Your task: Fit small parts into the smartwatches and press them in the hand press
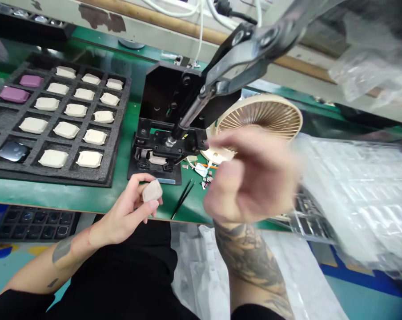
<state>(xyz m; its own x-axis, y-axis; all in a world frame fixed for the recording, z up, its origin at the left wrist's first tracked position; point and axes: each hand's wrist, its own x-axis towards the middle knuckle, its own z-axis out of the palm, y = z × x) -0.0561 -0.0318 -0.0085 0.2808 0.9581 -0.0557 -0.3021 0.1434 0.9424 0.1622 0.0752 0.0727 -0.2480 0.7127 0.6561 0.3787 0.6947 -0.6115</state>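
Note:
My left hand (130, 209) is closed around a small pale rounded-square case (152, 190), held between thumb and fingers at the bench's front edge. Just beyond it stands a black toggle press (169, 133), with another pale piece (157, 158) in its lower fixture. My right hand (254, 173) is raised to the right of the press, in front of a cream-coloured fan (264, 118). Motion smears its fingers, so I cannot make out whether it holds anything. Black tweezers (183, 198) lie on the green bench (134, 201) between my hands.
A grey foam tray (116, 133) at left holds several pale pieces, two purple ones (16, 94) and a dark glossy one (13, 151). Small scraps (207, 181) lie right of the press. Clear plastic trays (357, 191) occupy the right side. The press's metal lever (254, 49) reaches overhead.

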